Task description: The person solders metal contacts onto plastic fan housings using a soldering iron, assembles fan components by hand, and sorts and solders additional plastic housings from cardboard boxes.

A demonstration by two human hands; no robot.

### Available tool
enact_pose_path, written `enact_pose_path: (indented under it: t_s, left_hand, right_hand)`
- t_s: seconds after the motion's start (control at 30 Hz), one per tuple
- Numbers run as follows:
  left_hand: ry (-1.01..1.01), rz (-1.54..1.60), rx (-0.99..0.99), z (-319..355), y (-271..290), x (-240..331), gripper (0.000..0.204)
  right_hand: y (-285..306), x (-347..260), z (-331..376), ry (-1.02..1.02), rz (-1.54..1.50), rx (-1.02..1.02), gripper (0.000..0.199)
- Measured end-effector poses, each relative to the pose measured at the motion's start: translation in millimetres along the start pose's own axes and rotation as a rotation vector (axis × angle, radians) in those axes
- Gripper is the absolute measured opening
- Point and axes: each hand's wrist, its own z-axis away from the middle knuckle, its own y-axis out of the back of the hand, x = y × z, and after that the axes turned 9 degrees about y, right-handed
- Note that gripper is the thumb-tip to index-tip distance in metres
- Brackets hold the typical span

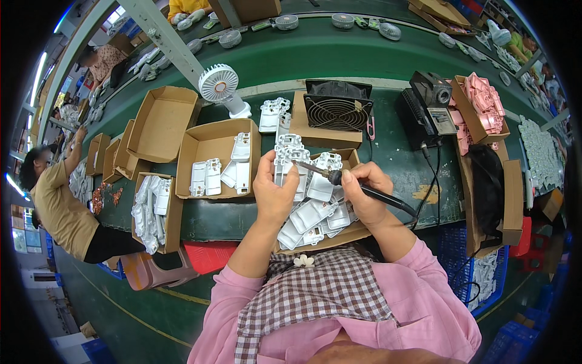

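Note:
My left hand (pixel 276 193) is closed around a white plastic housing (pixel 290 147), held up over the front of the bench. In my right hand (pixel 371 188) is a soldering iron (pixel 390 199) with a black handle. Its metal tip points left and meets the housing near my left thumb; whether it touches cannot be made out. Below both hands, a cardboard box (pixel 350 232) holds a pile of white plastic shells (pixel 309 216). More white housings (pixel 274 112) stand just beyond my left hand.
A white handheld fan (pixel 218 85) stands behind an open box (pixel 212 130) with white parts. A black fan with a round grille (pixel 338 109) sits on cardboard. A black soldering station (pixel 418 115) and a box of pink parts (pixel 479 100) are at right. A conveyor (pixel 291 45) runs behind; co-workers sit left and beyond.

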Motion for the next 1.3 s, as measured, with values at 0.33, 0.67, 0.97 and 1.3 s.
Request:
enact_pose_path:
  t_s: [0.33, 0.67, 0.97, 1.3]
  left_hand:
    - [-0.015, -0.024, -0.002, 1, 0, 2, 0.042]
    - [-0.005, 0.105, 0.015, -2, 4, 3, 0.051]
    - [0.089, 0.156, -0.233, 2, 0, -8, 0.026]
    - [0.029, 0.082, -0.023, 3, 3, -11, 0.031]
  right_hand:
    - [-1, -2, -1, -0.019, -0.01, -0.005, 0.016]
    - [6, 4, 4, 0.103, -0.233, 0.196, 0.013]
    - [8, 9, 9, 0.165, -0.198, 0.229, 0.009]
    - [0, 0, 8, 0.074, -0.123, 0.055, 0.013]
